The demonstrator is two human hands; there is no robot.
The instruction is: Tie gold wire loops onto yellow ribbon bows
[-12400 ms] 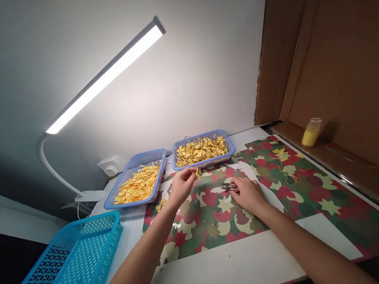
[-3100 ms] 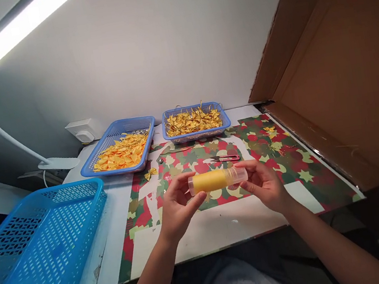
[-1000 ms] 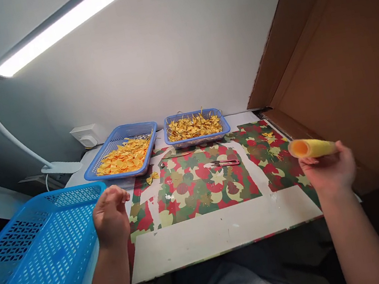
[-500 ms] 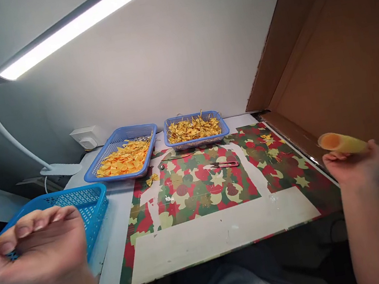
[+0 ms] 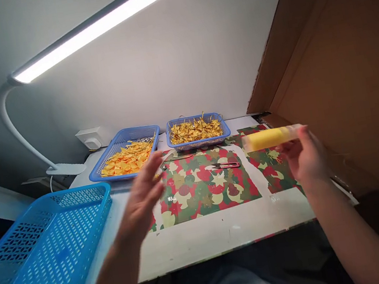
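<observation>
My right hand (image 5: 303, 157) grips a yellow roll (image 5: 265, 139) by its right end, above the right side of the patterned board. The roll has clear, see-through ends; I cannot make out exactly what it is. Fingers apart and holding nothing, my left hand (image 5: 140, 203) is raised over the board's left side, partly hiding a small gold bow there. Between the hands, small thread snips (image 5: 228, 165) with a pink-red handle lie on the red and green patterned board (image 5: 199, 198).
A blue basket (image 5: 94, 170) of yellow ribbon pieces (image 5: 128, 158) and another basket (image 5: 200, 144) of gold bows (image 5: 195, 130) stand at the back. At left is a large bright-blue basket (image 5: 105, 191). A white lamp (image 5: 66, 169) arches overhead; cardboard (image 5: 344, 67) walls the right.
My right hand has brought the yellow roll left over the board and turned it sideways. My left hand has moved right, away from the bright-blue basket, and its curled fingers have spread.
</observation>
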